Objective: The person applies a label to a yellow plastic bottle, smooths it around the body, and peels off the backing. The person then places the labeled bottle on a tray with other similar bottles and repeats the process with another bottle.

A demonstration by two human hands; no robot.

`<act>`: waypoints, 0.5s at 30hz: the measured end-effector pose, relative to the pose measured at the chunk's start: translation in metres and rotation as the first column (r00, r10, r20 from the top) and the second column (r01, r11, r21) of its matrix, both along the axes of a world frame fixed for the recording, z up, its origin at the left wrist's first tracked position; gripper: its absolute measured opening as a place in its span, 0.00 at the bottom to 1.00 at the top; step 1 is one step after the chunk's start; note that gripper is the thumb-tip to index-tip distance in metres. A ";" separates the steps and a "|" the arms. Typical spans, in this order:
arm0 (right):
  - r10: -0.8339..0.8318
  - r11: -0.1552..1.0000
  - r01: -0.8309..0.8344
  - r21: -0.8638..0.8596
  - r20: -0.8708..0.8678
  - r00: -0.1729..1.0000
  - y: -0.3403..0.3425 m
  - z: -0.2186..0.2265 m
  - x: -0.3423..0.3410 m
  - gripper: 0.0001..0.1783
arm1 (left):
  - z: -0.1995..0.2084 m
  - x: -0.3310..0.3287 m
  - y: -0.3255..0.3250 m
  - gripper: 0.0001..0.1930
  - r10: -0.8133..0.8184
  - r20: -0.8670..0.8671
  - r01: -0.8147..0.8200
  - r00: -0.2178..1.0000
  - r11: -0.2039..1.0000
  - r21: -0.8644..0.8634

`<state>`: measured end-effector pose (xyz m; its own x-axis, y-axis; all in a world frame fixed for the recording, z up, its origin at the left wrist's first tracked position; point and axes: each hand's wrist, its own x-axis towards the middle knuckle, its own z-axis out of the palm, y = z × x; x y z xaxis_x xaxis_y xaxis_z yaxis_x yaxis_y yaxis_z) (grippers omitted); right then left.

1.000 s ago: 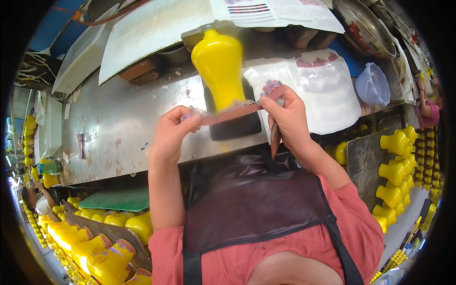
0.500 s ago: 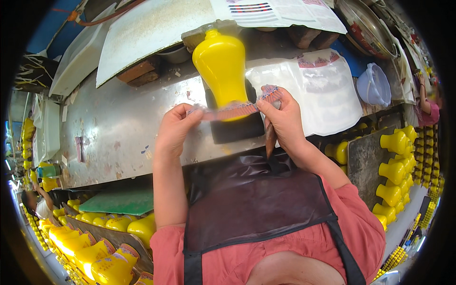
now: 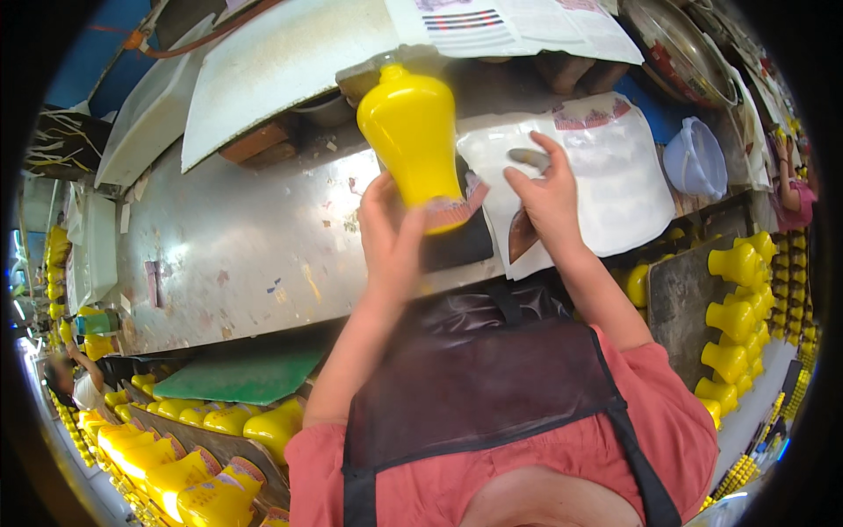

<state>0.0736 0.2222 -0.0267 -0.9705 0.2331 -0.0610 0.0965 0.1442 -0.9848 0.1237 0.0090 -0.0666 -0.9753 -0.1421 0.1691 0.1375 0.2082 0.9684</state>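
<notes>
A glossy yellow vase (image 3: 408, 132) lies on its side, its narrow mouth pointing away from me and its base end toward me. My left hand (image 3: 386, 241) grips the base end from the left, with the thumb on a reddish patterned decal strip (image 3: 450, 213). This strip lies across the vase near the base, and its right end sticks out loose. Right of the vase, my right hand (image 3: 551, 198) is off the strip, thumb and forefinger apart. Against its palm it holds a flat brown tool (image 3: 522, 235) with a grey end; the other fingers are mostly hidden.
Under the vase is a black block (image 3: 465, 244) on the metal table (image 3: 211, 263). White decal sheets (image 3: 615, 193) lie to the right, beside a pale blue bucket (image 3: 695, 158). Yellow vases (image 3: 733, 321) stand in rows at both sides. Another person (image 3: 795, 200) is at the far right.
My left hand has moved right, from the strip's left end onto the vase. My right hand has let go of the strip and moved up and right. The strip now lies against the vase.
</notes>
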 end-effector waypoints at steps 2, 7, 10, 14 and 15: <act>0.094 0.966 -0.089 0.241 -0.010 0.996 0.008 0.013 -0.002 0.36 | -0.001 0.000 -0.002 0.32 -0.004 0.001 0.004 1.000 0.999 0.050; 0.431 0.823 -0.383 0.420 -0.023 0.902 -0.022 0.032 0.006 0.46 | 0.001 0.000 0.002 0.32 0.039 0.034 -0.036 0.999 0.996 -0.080; 0.429 0.825 -0.384 0.415 -0.017 0.903 -0.035 0.033 -0.004 0.44 | 0.001 0.000 0.005 0.33 0.014 0.040 -0.015 0.999 1.000 0.023; 0.442 0.876 -0.452 0.171 0.091 0.892 -0.029 0.030 -0.014 0.39 | 0.000 -0.001 0.005 0.33 -0.021 -0.004 0.021 1.000 0.997 0.080; 0.455 0.868 -0.466 0.171 0.101 0.885 -0.027 0.028 -0.011 0.39 | -0.001 0.000 0.005 0.32 -0.022 0.009 0.021 1.000 0.993 0.112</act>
<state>0.0623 0.1955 0.0015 -0.9667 -0.2275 -0.1176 0.0276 0.3641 -0.9310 0.1234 0.0139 -0.0671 -0.9799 -0.1388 0.1430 0.1305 0.0954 0.9868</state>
